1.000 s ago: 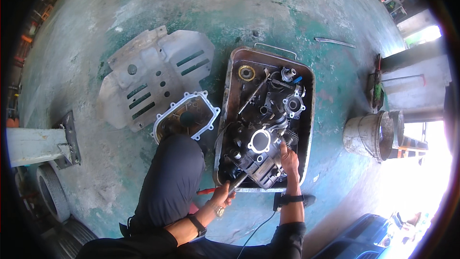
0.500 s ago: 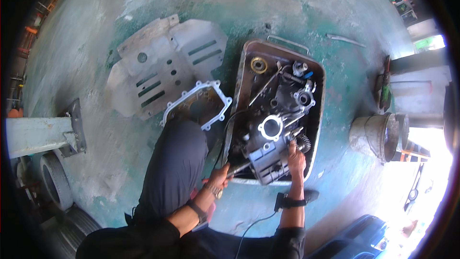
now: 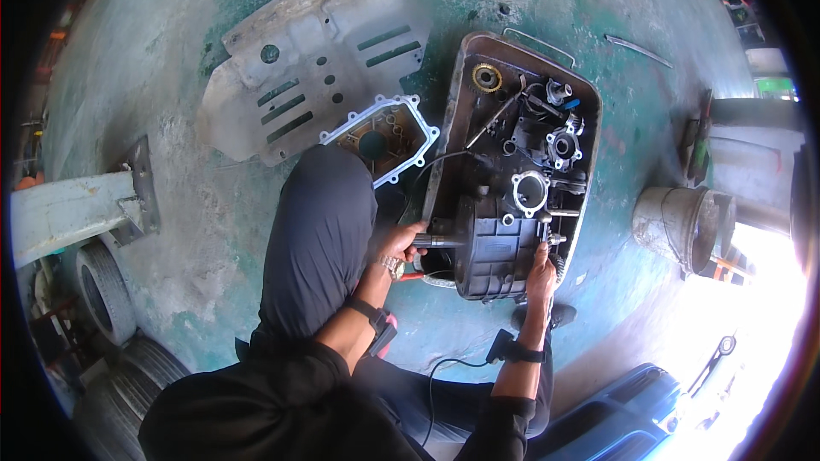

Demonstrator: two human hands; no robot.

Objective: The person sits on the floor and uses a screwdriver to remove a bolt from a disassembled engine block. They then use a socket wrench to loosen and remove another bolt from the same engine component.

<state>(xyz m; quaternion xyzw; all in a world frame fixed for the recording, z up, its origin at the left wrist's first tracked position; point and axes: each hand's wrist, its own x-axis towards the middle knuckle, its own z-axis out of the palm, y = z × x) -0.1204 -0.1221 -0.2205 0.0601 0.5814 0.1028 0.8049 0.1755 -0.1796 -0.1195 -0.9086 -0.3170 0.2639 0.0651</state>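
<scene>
Floor (image 3: pixel 154 60): rough concrete, coated in worn green paint, matt, with bare grey patches. Tray (image 3: pixel 589 119): sheet metal, dark, oily and stained. Gearbox casing (image 3: pixel 495 248): cast metal, dark grey, matt with a greasy sheen; its bearing collar (image 3: pixel 530 192) is bright machined metal. Shaft (image 3: pixel 436 242) gripped in the left hand (image 3: pixel 401 248): smooth steel, dull shine. Gear (image 3: pixel 487 78): brassy metal, toothed. Guard plate (image 3: pixel 316 60): pressed sheet metal, pale grey, dusty, matt. Cover (image 3: pixel 384 138): cast aluminium, light rim, grimy inside. Bucket (image 3: pixel 683 226): dull, dented metal. Tyre (image 3: pixel 107 290): matt black rubber.
</scene>
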